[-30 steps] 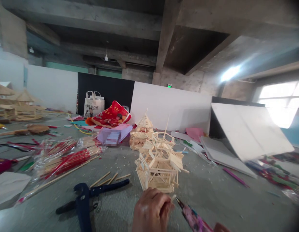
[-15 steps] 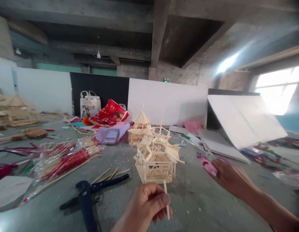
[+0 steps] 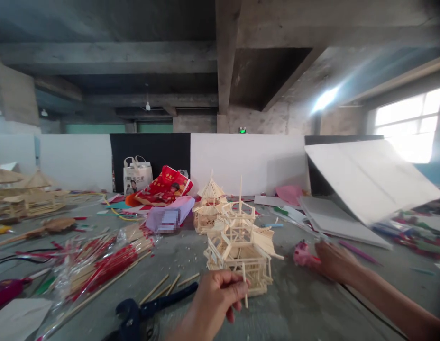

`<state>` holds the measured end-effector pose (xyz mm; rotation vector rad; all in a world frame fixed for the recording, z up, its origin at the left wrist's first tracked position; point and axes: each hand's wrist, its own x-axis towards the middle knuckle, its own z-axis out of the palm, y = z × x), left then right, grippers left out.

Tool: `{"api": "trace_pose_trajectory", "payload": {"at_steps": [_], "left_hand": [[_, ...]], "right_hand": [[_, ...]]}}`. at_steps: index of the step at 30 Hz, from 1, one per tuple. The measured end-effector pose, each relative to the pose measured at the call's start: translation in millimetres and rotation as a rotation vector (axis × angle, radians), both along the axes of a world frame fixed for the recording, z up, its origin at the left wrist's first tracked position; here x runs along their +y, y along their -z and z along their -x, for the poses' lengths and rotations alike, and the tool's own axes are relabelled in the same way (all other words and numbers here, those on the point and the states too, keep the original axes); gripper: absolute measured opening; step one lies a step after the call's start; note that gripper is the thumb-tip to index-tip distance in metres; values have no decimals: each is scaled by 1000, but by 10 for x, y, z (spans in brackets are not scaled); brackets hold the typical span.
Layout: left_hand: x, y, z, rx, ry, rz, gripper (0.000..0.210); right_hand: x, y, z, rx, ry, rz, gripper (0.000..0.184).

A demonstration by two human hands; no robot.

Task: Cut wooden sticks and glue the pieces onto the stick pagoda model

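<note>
My left hand (image 3: 220,296) pinches a short, thin wooden stick (image 3: 244,279), held nearly upright. It is in front of a small pavilion model (image 3: 237,237) built of pale sticks, and covers part of its base. One slatted roof panel slopes off the model's right side, and a thin rod rises from its top. Off to the right, my right hand (image 3: 335,260) is closed around a pink glue gun (image 3: 302,255), low over the table. A dark cord runs from it under my forearm. My right fingers are partly blurred.
Dark blue cutting pliers (image 3: 134,315) and loose sticks (image 3: 159,286) lie left of my left hand. Behind the model stands another roofed stick model (image 3: 211,203). Bagged red-ended sticks (image 3: 109,265) cover the left; white boards (image 3: 341,222) lean at right.
My left hand with the stick now overlaps the model's base. The glue gun in my right hand has turned, and its cord has come into view. The camera has tilted up slightly.
</note>
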<state>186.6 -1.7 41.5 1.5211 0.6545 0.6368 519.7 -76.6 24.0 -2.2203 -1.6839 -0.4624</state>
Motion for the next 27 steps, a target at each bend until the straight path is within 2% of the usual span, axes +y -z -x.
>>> {"api": "trace_pose_trajectory", "payload": {"at_steps": [2,5,7,8,10,13,16,18,22,24,27], "left_hand": [[-16,-7,-27,-9,-5,26,38],[-80,-31,-77,-52,-16,47,36],[-112,-39,-109,-73,-19,54,36],[-117,-38,-122,-74,-15,58,36],[-104,-30,-142,-59,-8,73,37],[-64,-43,-141,-35,-14,50,38],[-36,-117,-84,39,-55,-63,35],[-10,-194,-8,114,-136,-254,31],[118,-349,175,184,-298,-737,24],[212,-406,232,210,-322,-854,22],[346,-462,238,249,-303,-934,20]], "right_hand": [[-149,-105,352,80,-28,-36,26],[-325,-129,1081,299,-189,7,35],[-348,-68,1532,861,-375,69,41],[-327,-31,1706,1012,-431,72,44],[-238,34,1929,1175,-456,22,48],[-65,74,2019,1288,-473,-43,50],[62,61,1998,1369,-471,-93,49],[109,41,1986,1401,-425,-121,49],[164,6,1997,1459,-331,-131,47],[190,0,2008,1490,-312,-138,45],[220,10,2018,1529,-296,-159,44]]}}
